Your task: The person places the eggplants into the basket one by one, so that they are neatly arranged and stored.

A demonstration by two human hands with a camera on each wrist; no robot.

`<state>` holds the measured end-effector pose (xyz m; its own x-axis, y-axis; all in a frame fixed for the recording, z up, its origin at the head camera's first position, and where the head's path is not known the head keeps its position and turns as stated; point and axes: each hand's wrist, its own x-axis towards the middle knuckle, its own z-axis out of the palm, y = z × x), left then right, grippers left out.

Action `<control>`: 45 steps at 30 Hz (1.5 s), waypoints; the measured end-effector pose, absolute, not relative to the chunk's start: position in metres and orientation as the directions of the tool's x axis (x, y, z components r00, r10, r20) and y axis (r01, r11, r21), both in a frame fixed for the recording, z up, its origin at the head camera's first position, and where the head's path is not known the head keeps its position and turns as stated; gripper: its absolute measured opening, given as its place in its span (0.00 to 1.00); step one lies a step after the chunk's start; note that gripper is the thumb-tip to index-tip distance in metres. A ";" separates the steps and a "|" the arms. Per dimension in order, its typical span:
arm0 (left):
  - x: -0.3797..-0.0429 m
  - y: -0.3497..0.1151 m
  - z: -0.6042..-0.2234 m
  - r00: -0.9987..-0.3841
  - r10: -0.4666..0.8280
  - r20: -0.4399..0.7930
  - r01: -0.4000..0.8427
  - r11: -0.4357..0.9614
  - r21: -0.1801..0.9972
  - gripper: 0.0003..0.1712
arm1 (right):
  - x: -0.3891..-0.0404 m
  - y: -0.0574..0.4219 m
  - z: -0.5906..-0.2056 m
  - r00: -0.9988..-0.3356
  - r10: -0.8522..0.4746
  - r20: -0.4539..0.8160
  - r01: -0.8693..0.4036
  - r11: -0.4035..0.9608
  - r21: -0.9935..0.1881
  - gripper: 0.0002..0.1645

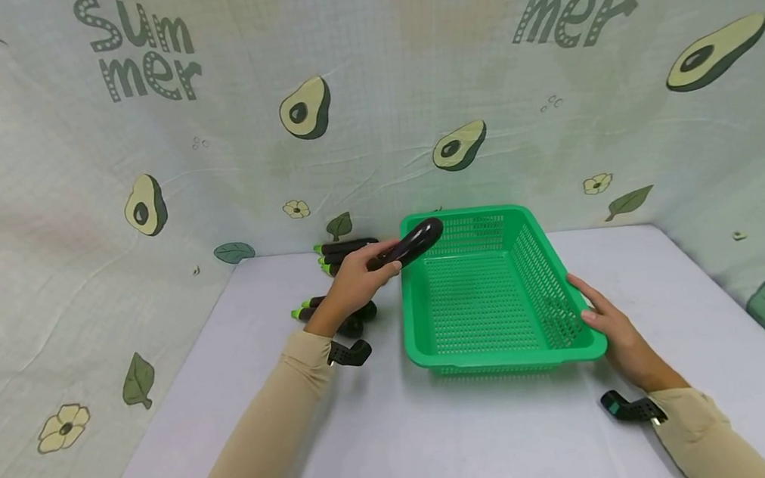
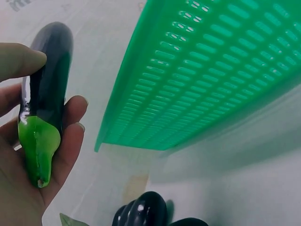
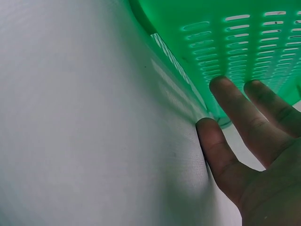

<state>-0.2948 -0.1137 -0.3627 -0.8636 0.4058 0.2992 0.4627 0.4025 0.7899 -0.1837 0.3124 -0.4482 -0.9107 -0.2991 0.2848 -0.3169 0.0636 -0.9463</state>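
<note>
My left hand (image 1: 356, 278) grips a glossy dark eggplant (image 1: 417, 242) just above the left rim of a green plastic basket (image 1: 411, 309). In the left wrist view the eggplant's green cap (image 2: 40, 143) lies toward the palm, with thumb and fingers around the body. My right hand (image 1: 618, 334) holds the basket's right side near the front corner. Its thumb lies over the rim. Seen from the right wrist, several fingers (image 3: 256, 125) of that hand reach up against the slotted outer wall. No eggplant shows inside the basket.
More eggplants lie on the white table (image 1: 400, 435) left of the basket: a back group (image 1: 349, 246) and a nearer group (image 1: 351, 325), partly hidden by the left arm. A cloth with printed avocados (image 1: 305, 109) hangs behind.
</note>
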 end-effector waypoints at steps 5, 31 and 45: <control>-0.298 -0.111 -0.360 -0.864 0.408 0.296 0.462 0.407 0.788 0.26 | -0.182 0.310 -0.448 -0.924 -0.269 0.270 -0.313 0.132 -0.940 0.34; -0.322 -0.085 -0.350 -0.858 0.456 0.236 0.423 0.367 0.828 0.25 | -0.177 0.308 -0.447 -0.933 -0.255 0.252 -0.301 0.172 -0.938 0.34; -0.347 -0.065 -0.334 -0.805 0.591 0.045 0.376 0.451 0.809 0.27 | -0.178 0.310 -0.448 -0.928 -0.252 0.273 -0.308 0.111 -0.945 0.34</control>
<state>-0.3474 -0.0647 -0.3342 -0.8052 0.5913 0.0451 0.3764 0.4508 0.8094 -0.1782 0.3101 -0.4479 -0.9284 -0.2523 0.2728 -0.3078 0.1109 -0.9450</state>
